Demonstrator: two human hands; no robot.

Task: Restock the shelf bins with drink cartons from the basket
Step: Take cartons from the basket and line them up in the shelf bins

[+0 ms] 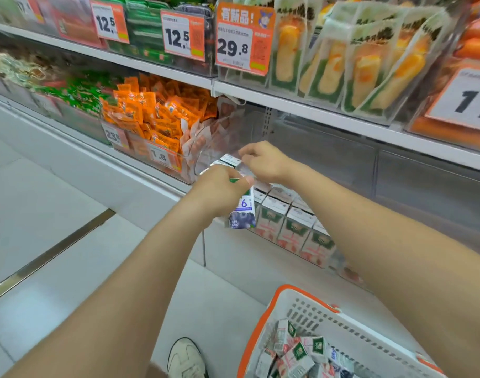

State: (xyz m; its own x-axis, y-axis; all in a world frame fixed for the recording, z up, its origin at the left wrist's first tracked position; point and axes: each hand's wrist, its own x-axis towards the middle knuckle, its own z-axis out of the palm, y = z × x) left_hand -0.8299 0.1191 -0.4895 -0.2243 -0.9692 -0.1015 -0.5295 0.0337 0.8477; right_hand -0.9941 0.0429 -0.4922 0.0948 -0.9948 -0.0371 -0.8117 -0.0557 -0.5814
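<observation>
Indoors, white shelf [328,113], clear bin [219,137], carton [243,214] in left hand [219,188], tiled floor [28,203].

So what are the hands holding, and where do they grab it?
The left hand grips a carton by its top. The right hand curls its fingers at the bin rim; whether it holds anything cannot be told.

Left hand [219,190] and right hand [263,162]: bare, as are both forearms [140,268] along their visible length. One shoe [185,358], just left of the basket [350,331]: cream-white low trainer, dark side stripes, pale laces, rounded toe.
</observation>
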